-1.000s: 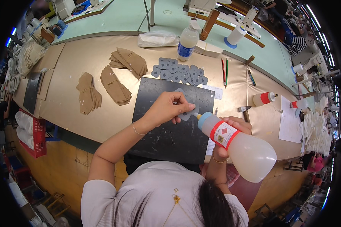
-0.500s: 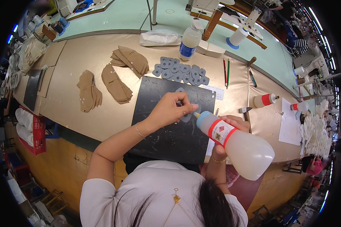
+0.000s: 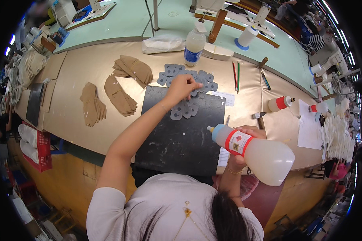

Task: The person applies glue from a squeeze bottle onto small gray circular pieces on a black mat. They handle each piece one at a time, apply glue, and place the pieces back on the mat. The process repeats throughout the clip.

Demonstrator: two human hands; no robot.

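My left hand (image 3: 183, 86) is stretched forward over the far edge of the black mat (image 3: 177, 136), fingers pinched on a small grey cut piece at the near side of the grey pieces pile (image 3: 177, 73). A few more grey pieces (image 3: 183, 110) lie on the mat just below that hand. My right hand (image 3: 245, 146) grips a large translucent squeeze bottle (image 3: 257, 150) with a blue nozzle and red label band, held tilted with the nozzle pointing left above the mat's right edge.
Stacks of tan cut pieces (image 3: 118, 96) lie left of the mat on the tan worktable (image 3: 80, 72). A clear bottle with a blue label (image 3: 194, 46), pencils (image 3: 236, 74), a small hammer (image 3: 259, 118), two small glue bottles (image 3: 279, 103) and a white sheet (image 3: 309, 128) sit around.
My left hand has reached away from the bottle's nozzle up to the grey pieces at the mat's far edge. The bottle has stayed almost in place.
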